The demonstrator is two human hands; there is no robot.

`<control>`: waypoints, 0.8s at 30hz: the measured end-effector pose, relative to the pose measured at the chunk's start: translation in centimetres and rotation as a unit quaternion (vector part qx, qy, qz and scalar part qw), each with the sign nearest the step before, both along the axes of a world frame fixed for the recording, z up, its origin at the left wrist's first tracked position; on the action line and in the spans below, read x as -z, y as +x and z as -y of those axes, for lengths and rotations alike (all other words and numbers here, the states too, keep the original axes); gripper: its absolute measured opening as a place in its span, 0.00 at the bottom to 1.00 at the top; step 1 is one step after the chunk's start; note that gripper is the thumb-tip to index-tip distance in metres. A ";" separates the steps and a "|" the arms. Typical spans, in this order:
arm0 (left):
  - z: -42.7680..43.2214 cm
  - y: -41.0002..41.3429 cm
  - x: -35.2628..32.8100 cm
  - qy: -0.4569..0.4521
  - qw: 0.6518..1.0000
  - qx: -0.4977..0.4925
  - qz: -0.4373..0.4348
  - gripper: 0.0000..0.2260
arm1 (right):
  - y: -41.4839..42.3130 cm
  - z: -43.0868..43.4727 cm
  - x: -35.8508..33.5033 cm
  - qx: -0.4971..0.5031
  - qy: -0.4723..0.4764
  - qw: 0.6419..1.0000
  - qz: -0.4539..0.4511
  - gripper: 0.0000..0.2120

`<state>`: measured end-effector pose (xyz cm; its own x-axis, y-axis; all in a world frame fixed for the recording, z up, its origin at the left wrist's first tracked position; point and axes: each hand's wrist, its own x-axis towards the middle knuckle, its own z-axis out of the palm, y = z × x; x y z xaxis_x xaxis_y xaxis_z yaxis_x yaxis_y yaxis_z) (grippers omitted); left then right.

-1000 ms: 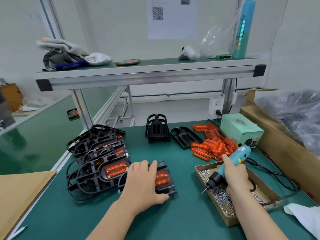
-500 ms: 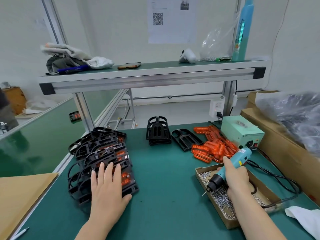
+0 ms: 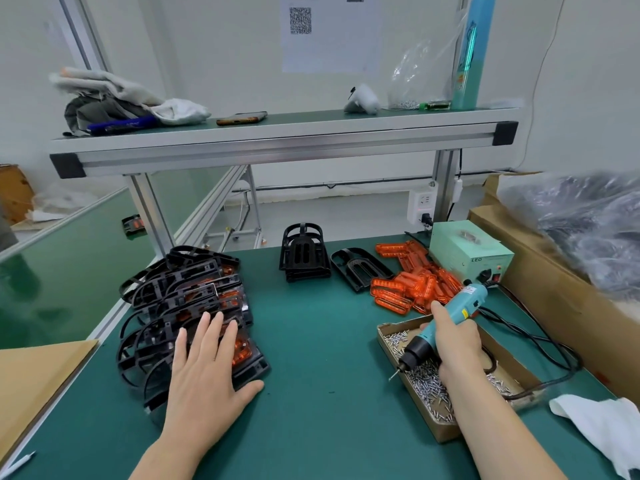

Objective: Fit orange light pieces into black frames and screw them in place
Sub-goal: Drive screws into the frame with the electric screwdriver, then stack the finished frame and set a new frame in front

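My left hand [image 3: 204, 372] lies flat with straight fingers on the nearest black frame fitted with an orange light piece [image 3: 247, 355], at the front of a pile of assembled frames [image 3: 180, 289] on the left of the green table. My right hand [image 3: 457, 344] grips a teal electric screwdriver [image 3: 450, 323], tip pointing down-left over a cardboard tray of screws [image 3: 429, 386]. Loose orange light pieces [image 3: 408, 285] lie in a heap at the back right. Empty black frames [image 3: 303, 254] stand behind the middle, one more [image 3: 360, 268] lying beside them.
A green power box [image 3: 467, 251] sits at the back right with black cables [image 3: 540, 344] trailing to the screwdriver. A cardboard box with a plastic bag [image 3: 588, 230] borders the right edge. White cloth [image 3: 602, 424] lies front right, brown cardboard [image 3: 31, 375] front left. A shelf [image 3: 277, 133] spans overhead.
My left hand slid the finished frame leftward across the table onto the front of the assembled pile and now rests flat on it. The right hand with the screwdriver stayed over the screw tray.
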<state>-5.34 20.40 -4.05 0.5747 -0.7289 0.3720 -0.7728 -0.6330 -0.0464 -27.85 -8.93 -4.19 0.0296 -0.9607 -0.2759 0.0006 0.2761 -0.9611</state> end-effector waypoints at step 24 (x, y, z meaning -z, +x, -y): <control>11.5 -0.8 -2.7 -0.025 0.995 0.090 0.017 0.27 | -0.8 -3.3 -1.6 0.063 -0.197 0.952 -0.226 0.42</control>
